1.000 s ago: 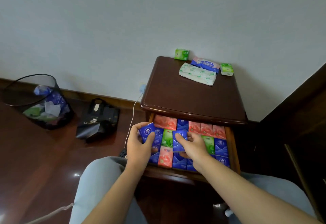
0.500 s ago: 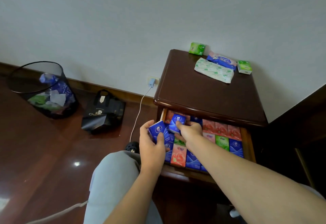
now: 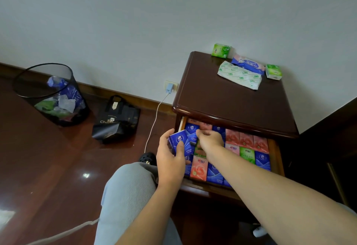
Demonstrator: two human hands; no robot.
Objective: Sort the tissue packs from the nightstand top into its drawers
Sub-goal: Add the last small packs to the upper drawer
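Observation:
The dark wooden nightstand (image 3: pixel 231 105) has its top drawer (image 3: pixel 278 159) pulled out, packed with several blue, pink and green tissue packs. My left hand (image 3: pixel 170 161) grips a blue tissue pack (image 3: pixel 178 141) at the drawer's left end. My right hand (image 3: pixel 209 140) reaches into the back left of the drawer, fingers curled on another blue pack (image 3: pixel 193 137). On the top at the back lie two small green packs (image 3: pixel 220 50) (image 3: pixel 273 72), a white-green soft pack (image 3: pixel 239 75) and a blue-pink pack (image 3: pixel 248 65).
A black mesh wastebasket (image 3: pixel 51 94) with wrappers stands on the floor at left. A black bag (image 3: pixel 116 121) lies beside it. A white charger cable (image 3: pixel 154 121) runs from the wall socket. My knee (image 3: pixel 131 183) is below the drawer. A dark cabinet stands right.
My right hand has moved from the drawer's middle to its back left corner with a blue pack. The left hand still holds its blue pack. The view has swung left.

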